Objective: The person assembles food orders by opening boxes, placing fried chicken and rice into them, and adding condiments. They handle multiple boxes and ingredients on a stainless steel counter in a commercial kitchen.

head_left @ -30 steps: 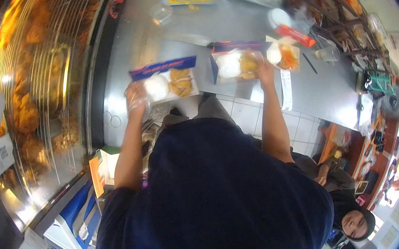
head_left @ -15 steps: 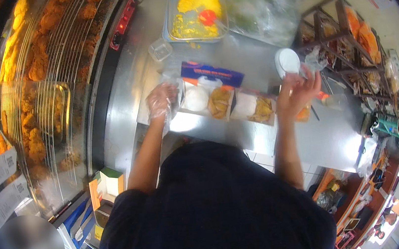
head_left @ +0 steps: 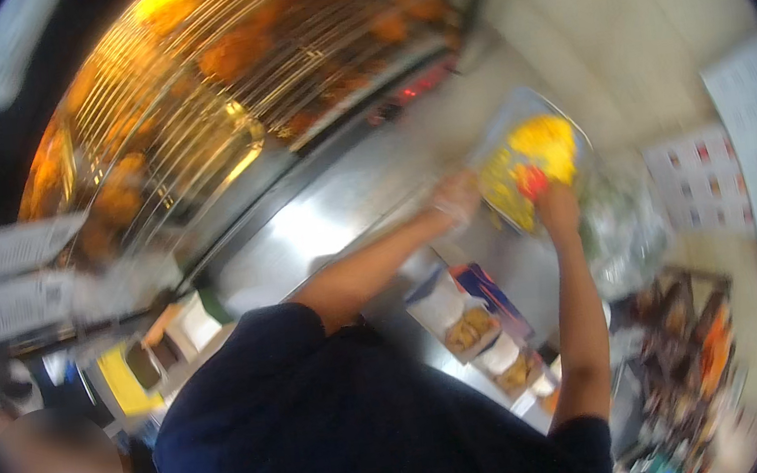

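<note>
Both arms reached out to a clear tray [head_left: 563, 124] of yellow and red food at two o'clock on the shiny steel counter [head_left: 321, 229]. The left hand [head_left: 457, 197] touched the tray's near edge. The right hand [head_left: 556, 207] was at the food. The picture was too blurry to tell their grip. Two open meal boxes [head_left: 480, 333] sat at five o'clock, between the arms.

Steel counter [head_left: 330, 228], glare-lit, runs along the foot of the warmer [head_left: 191, 99]. On it: clear tub [head_left: 529, 156] of yellow food at the far end from the warmer; two open meal boxes [head_left: 475, 329] side by side nearer the body; crumpled plastic wrap [head_left: 624, 235] beside the tub.
</note>
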`<state>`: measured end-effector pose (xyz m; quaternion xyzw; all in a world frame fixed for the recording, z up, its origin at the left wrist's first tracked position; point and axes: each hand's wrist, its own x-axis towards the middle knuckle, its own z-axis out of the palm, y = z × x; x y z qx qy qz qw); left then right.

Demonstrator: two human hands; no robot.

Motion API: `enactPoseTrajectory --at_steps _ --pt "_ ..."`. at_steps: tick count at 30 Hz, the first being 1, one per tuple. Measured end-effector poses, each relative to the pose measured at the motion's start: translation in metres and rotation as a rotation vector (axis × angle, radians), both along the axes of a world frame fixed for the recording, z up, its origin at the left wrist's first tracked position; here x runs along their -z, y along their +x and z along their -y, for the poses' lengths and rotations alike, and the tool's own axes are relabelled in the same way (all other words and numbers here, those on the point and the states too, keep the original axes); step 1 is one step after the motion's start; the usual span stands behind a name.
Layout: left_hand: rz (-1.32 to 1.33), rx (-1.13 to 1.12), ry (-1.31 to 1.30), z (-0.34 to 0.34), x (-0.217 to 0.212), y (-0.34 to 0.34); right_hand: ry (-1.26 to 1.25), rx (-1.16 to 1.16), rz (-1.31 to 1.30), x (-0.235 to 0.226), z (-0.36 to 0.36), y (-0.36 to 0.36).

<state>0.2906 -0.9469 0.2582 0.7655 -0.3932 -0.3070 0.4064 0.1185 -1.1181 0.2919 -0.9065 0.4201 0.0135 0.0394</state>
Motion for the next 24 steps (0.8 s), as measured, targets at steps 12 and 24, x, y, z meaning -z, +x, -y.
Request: enactPoseTrajectory --at_steps 12,24 --pt "-0.168 -0.252 -0.011 -0.052 -0.038 -0.006 0.136 -0.024 0.020 0.009 0.009 0.026" --pt "0.060 0.051 0.327 0.022 -0.057 0.018 1.097 -0.335 0.399 -0.039 -0.004 0.011"
